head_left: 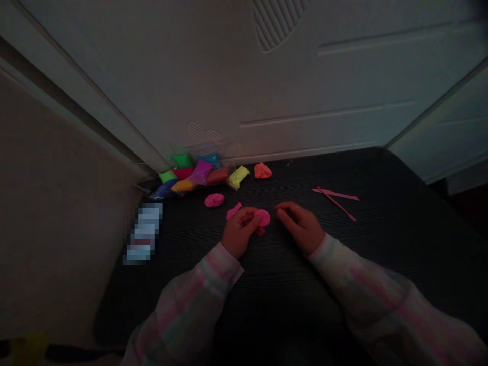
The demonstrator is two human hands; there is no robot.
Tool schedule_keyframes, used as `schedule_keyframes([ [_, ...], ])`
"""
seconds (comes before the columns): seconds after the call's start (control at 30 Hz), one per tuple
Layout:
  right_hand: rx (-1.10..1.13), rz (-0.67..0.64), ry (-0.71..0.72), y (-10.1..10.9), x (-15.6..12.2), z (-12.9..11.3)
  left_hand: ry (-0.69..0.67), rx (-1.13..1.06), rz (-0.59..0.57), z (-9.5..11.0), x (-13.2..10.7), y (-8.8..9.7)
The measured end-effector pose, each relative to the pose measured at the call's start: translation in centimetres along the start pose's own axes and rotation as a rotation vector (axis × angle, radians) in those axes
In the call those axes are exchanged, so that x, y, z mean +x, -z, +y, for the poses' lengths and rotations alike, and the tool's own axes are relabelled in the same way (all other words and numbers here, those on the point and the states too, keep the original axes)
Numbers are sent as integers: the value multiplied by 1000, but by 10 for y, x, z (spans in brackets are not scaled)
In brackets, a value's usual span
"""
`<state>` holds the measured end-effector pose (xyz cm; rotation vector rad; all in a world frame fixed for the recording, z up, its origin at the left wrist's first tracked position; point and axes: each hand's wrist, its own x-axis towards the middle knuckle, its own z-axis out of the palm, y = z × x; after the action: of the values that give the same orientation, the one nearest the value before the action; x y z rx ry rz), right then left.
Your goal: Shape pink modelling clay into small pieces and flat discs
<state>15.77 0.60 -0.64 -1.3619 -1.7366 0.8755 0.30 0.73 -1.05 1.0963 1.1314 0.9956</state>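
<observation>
Black wood-grained tabletop (183, 244), flat pink clay-like disc (264, 217) pinched in left hand (239, 233); right hand (301, 227) just beside disc, fingers curled, cannot tell if gripping

Bright pink on the disc (263, 218), and pink again on the lump (214, 200) to the disc's left! Beyond the disc, a coral-orange clump (263, 171); right of it, slim tools (343, 195), both salmon pink. Now the packets (202, 172), beyond and left of the disc, and what a spread: two greens, crimson, purple, teal blue, deep blue, yellow-orange, brick red, with a pale yellow packet (239, 177) nearest the disc. Under the disc, a black counter (274, 274), finely lined. Nearer than the disc, pale sleeves (194, 295) striped pink and grey-green. Farthest beyond it, a greyish panel (285, 86) patterned with ribbed hearts (203, 134).
</observation>
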Motion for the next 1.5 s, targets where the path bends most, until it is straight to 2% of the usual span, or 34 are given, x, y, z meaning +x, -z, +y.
schedule_keyframes([
  [0.1, -51, 56, 20, 1, 0, 2, 6, -23, -7, -2, 1, 1],
  [0.27, -127, -106, 173, -1, -2, -2, 19, -49, -86, -3, 0, 1],
  [0.33, -166, -129, 190, -2, -3, -3, 22, -68, -114, -4, 0, 1],
  [0.63, -209, -53, 258, 0, -1, 0, 44, 4, -106, 0, 0, 1],
  [0.83, -333, 129, 194, 8, 8, 13, 52, 31, -59, 1, 0, 1],
  [1.0, -591, 21, 156, 5, 13, 26, 53, 30, -55, -1, 1, 2],
  [1.1, -627, -21, 148, 5, 14, 27, 45, 39, -64, -2, 1, 2],
  [1.5, -672, 18, 105, 7, 14, 26, 28, 48, -66, 1, 1, 2],
])
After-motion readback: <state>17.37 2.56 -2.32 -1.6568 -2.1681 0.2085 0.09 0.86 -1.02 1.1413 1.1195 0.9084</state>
